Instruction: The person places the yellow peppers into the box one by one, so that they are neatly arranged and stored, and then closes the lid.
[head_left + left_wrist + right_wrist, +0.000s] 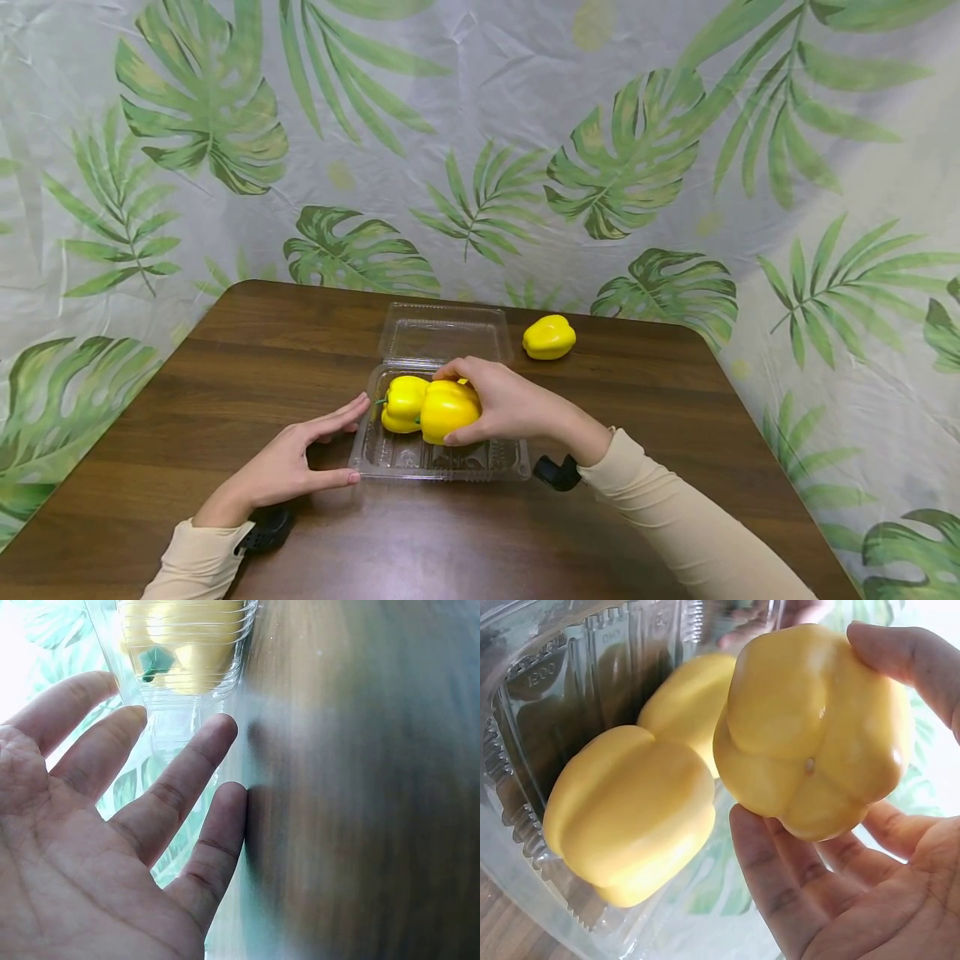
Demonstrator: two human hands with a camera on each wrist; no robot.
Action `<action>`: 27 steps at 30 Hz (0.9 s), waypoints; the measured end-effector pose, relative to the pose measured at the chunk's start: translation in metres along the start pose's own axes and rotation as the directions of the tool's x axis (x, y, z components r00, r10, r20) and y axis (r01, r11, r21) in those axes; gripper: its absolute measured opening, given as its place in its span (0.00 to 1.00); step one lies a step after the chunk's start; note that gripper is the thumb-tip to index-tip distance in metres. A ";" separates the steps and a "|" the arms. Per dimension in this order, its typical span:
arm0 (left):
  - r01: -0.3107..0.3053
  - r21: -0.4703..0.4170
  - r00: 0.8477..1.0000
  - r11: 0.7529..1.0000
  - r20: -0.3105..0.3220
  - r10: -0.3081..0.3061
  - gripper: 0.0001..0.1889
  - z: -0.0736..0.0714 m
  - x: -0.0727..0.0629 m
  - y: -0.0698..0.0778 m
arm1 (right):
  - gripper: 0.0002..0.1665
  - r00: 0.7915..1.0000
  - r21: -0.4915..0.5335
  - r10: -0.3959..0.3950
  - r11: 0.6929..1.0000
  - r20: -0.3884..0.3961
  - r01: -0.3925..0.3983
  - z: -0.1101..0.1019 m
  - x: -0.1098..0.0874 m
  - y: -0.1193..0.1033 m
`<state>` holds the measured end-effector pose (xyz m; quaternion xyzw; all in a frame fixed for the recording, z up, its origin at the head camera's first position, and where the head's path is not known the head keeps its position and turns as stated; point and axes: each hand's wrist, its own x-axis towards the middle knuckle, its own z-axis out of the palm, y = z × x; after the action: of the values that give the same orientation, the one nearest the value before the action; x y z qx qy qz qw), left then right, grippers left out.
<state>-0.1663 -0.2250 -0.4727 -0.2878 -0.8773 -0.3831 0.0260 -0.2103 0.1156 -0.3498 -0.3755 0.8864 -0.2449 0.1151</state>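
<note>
My right hand [504, 402] grips a yellow bell pepper [450, 414] between thumb and fingers, over a clear plastic clamshell box [480, 477]. In the right wrist view the held pepper [810, 735] shows its blossom end, and two more yellow peppers [630, 817] lie in the box tray. From the head, one of those peppers [403, 404] shows with its green stem to the left; the other is mostly hidden behind my right hand. My left hand [288, 462] is at the box's left side, its fingers [176, 791] spread and fairly straight, the fingertips at the wall.
Behind the tray, the box's clear lid [448, 332] lies folded back on the brown wooden table [247, 367]. Another yellow pepper [549, 337] lies right of the lid. A leaf-patterned cloth [495, 108] hangs behind the table.
</note>
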 end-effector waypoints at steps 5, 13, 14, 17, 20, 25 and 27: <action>0.002 0.004 1.000 1.000 -0.001 -0.002 0.48 0.000 0.000 0.001 | 0.45 1.000 -0.032 -0.021 0.999 0.014 0.022 0.003 0.005 -0.002; -0.016 -0.004 1.000 1.000 -0.007 0.016 0.48 0.000 0.001 0.001 | 0.45 0.998 -0.060 -0.042 0.997 0.039 0.044 0.012 0.012 -0.006; -0.016 -0.003 1.000 1.000 -0.007 0.016 0.48 0.000 0.001 0.001 | 0.45 0.998 -0.060 -0.043 0.997 0.043 0.045 0.013 0.012 -0.007; -0.013 -0.001 1.000 1.000 -0.007 0.013 0.48 0.000 0.000 0.000 | 0.45 0.998 -0.061 -0.046 0.997 0.047 0.049 0.016 0.015 -0.008; -0.011 -0.001 1.000 1.000 -0.006 0.011 0.48 0.000 0.000 0.000 | 0.45 0.998 -0.065 -0.045 0.997 0.053 0.049 0.018 0.017 -0.010; -0.008 -0.001 1.000 1.000 -0.003 0.008 0.48 0.000 0.000 -0.001 | 0.46 0.997 -0.072 -0.039 0.996 0.072 0.045 0.021 0.019 -0.012; -0.004 0.001 1.000 1.000 0.000 0.004 0.48 0.000 0.000 -0.001 | 0.46 0.996 -0.075 -0.040 0.996 0.081 0.046 0.022 0.021 -0.013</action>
<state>-0.1670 -0.2252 -0.4730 -0.2898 -0.8769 -0.3825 0.0269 -0.2081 0.0852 -0.3626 -0.4082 0.8816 -0.1979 0.1302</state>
